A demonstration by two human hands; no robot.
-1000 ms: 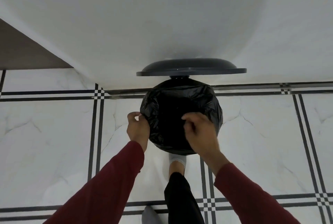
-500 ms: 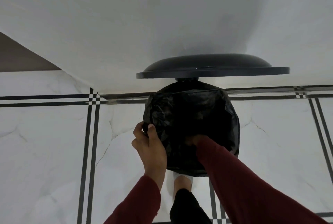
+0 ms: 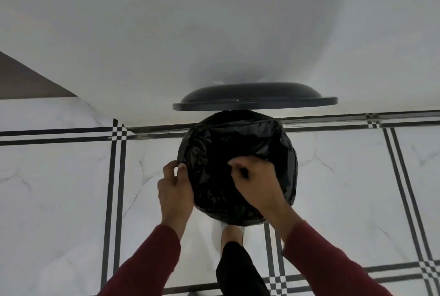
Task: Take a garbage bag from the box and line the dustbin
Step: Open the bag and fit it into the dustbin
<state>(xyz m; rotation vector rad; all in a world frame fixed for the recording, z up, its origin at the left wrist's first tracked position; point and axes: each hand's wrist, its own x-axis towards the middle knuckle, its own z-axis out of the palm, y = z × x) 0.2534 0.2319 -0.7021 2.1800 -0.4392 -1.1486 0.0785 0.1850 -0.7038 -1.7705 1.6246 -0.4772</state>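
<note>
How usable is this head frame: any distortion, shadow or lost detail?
Head view: wide-angle bending curves the wall-floor line; a soft shadow sits on the wall behind the lid; the black bag swallows inner detail; both hands, left hand and right hand, look sharp.

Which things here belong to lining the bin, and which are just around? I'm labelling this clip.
In the job:
black plastic garbage bag
round dustbin's raised dark lid
left hand, pinching the bag's edge
right hand, gripping the bag

Just around:
white marble floor tiles
white wall

White wall (image 3: 166, 22), marble-tiled floor (image 3: 59, 200)
</note>
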